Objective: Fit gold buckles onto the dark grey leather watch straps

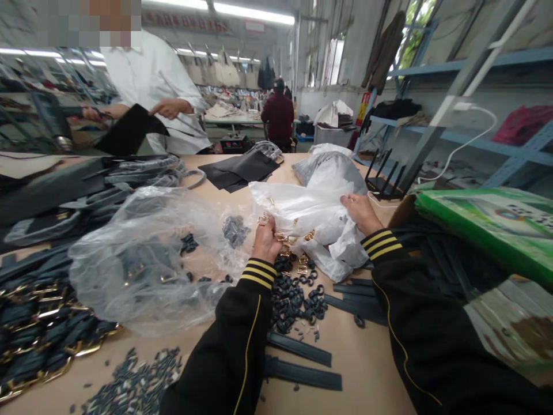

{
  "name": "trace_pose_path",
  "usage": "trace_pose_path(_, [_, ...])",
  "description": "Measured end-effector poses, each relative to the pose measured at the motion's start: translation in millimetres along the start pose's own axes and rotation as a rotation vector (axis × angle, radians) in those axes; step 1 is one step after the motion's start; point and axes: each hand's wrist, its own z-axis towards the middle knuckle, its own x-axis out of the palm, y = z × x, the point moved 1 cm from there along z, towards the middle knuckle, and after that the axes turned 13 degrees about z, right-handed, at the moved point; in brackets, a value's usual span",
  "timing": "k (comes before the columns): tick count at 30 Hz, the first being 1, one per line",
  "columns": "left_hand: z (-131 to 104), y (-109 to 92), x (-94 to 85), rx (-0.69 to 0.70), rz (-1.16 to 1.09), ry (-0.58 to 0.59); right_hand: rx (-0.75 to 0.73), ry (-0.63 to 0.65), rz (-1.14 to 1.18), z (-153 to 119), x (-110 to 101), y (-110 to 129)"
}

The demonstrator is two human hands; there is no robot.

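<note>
My right hand (362,213) is closed on the edge of a white plastic bag (298,202), which lies on its side with its mouth toward me. At the left of the bag, my left hand (265,241) is closed around several gold buckles (262,220), some poking out past the fingers. More gold buckles (303,259) lie at the bag's mouth and on a pile of small black loops (298,300). The palm side of my left hand is hidden. Beneath the pile, black straps (305,372) lie on the brown table (363,369).
A clear plastic bag (142,276) spreads to the left, beside black straps with gold buckles (38,323). Small dark pieces (133,380) are scattered in front. A green box (488,213) and a router (384,181) stand right. Across the table, a person (159,80) holds black material.
</note>
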Motion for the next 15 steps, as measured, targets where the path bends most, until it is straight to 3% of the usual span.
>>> trace_pose_path(8, [18,-11,7.6,-0.019,0.039,0.16,-0.018,0.005,0.211,-3,10,23])
trace_pose_path(11, [11,-9,3.9,0.013,0.059,0.188,-0.045,0.103,0.255,-5,21,42])
trace_pose_path(15, [-3,8,-7.2,0.03,0.301,0.145,-0.221,0.243,0.232,-4,43,72])
